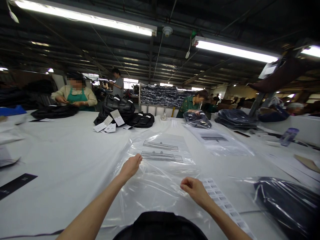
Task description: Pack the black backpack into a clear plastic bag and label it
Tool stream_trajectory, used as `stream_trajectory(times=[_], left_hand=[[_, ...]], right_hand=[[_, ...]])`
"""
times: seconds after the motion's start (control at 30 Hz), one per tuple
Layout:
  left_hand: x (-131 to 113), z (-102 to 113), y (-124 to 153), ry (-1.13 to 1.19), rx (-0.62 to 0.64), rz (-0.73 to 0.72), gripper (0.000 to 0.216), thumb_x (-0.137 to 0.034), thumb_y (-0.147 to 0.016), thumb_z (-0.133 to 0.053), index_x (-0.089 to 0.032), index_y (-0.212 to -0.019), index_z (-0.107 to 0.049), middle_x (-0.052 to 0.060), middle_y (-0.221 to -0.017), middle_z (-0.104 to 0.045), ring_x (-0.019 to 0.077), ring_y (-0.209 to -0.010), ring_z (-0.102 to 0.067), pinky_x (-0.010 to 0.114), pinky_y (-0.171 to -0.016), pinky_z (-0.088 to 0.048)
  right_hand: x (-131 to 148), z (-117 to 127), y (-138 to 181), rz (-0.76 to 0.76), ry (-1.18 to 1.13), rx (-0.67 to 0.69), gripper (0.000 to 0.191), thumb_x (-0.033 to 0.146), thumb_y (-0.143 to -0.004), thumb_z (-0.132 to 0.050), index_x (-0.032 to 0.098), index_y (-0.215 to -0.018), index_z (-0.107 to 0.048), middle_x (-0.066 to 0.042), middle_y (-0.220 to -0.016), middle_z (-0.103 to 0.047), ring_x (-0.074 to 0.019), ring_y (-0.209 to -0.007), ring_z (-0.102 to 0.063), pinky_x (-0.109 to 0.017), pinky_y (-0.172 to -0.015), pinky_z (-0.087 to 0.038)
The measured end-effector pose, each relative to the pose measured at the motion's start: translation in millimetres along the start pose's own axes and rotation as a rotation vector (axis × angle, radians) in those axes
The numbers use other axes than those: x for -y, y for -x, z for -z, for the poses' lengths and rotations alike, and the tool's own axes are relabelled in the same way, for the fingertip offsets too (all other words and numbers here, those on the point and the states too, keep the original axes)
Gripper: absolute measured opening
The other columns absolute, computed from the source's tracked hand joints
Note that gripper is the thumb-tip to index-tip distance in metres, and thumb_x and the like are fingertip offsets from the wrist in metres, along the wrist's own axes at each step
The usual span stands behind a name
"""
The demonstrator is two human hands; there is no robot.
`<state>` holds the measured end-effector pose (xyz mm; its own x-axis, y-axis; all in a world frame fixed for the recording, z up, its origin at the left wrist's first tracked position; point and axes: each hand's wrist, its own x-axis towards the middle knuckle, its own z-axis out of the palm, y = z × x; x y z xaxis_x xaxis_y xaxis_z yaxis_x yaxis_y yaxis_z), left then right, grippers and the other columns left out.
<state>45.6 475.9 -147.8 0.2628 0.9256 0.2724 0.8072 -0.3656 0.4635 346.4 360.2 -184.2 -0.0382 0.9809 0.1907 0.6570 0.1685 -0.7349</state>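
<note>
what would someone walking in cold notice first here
Probably the two bare arms reaching out over a wide white table, the left hand and right hand both pinching a clear plastic bag printed with warning boxes. Next, the dark folded garment at the near edge, and another already bagged garment at the right. Across the table, people sort black jackets hung with paper tags under long tube lights.

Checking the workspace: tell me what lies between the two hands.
In the head view, only the clear plastic bag spans between the left hand and right hand.
</note>
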Motion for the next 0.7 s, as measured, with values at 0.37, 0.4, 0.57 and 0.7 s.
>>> stream_trajectory(times=[0.37, 0.4, 0.57, 0.7], left_hand=[[-61.2, -2.7, 20.1, -0.202, -0.099, -0.205, 0.103, -0.066, -0.055, -0.069, -0.026, -0.139, -0.024, 0.014, -0.144, -0.030, 0.0416, -0.130, -0.023, 0.060, -0.103, -0.013], [-68.8, -7.7, 24.5, -0.266, -0.112, -0.270, 0.109, -0.059, -0.053, -0.075, -0.030, -0.141, -0.017, 0.012, -0.147, -0.025, 0.0420, -0.132, -0.017, 0.061, -0.104, -0.006], [-59.3, -9.7, 23.1, -0.325, -0.009, -0.192, 0.043, -0.011, -0.085, -0.037, -0.020, -0.126, -0.047, 0.013, -0.101, -0.063, 0.0291, -0.101, -0.055, 0.046, -0.088, -0.037], [-22.6, 6.5, 28.5, -0.249, 0.144, -0.267, 0.026, -0.014, -0.085, -0.038, -0.021, -0.086, -0.063, 0.006, -0.087, -0.065, 0.0230, -0.088, -0.058, 0.033, -0.078, -0.040]], right_hand=[[-2.2, 2.4, -20.9, 0.079, 0.212, -0.435, 0.038, 0.049, -0.090, -0.029, 0.022, -0.075, -0.051, 0.000, -0.062, -0.058, -0.0171, -0.058, -0.056, -0.028, -0.058, -0.038], [3.4, 4.3, -25.1, 0.095, 0.233, -0.438, 0.037, 0.052, -0.089, -0.034, 0.022, -0.075, -0.050, 0.002, -0.058, -0.055, -0.0162, -0.055, -0.053, -0.027, -0.056, -0.037], [25.3, 23.8, -24.4, 0.306, 0.315, -0.322, 0.028, 0.048, -0.086, -0.048, 0.022, -0.077, -0.050, 0.003, -0.062, -0.052, -0.0136, -0.057, -0.051, -0.025, -0.059, -0.039], [-1.2, 31.9, -1.6, 0.437, 0.456, -0.117, 0.020, 0.030, -0.092, -0.039, 0.021, -0.081, -0.053, 0.001, -0.070, -0.059, -0.0134, -0.063, -0.057, -0.024, -0.061, -0.041]])
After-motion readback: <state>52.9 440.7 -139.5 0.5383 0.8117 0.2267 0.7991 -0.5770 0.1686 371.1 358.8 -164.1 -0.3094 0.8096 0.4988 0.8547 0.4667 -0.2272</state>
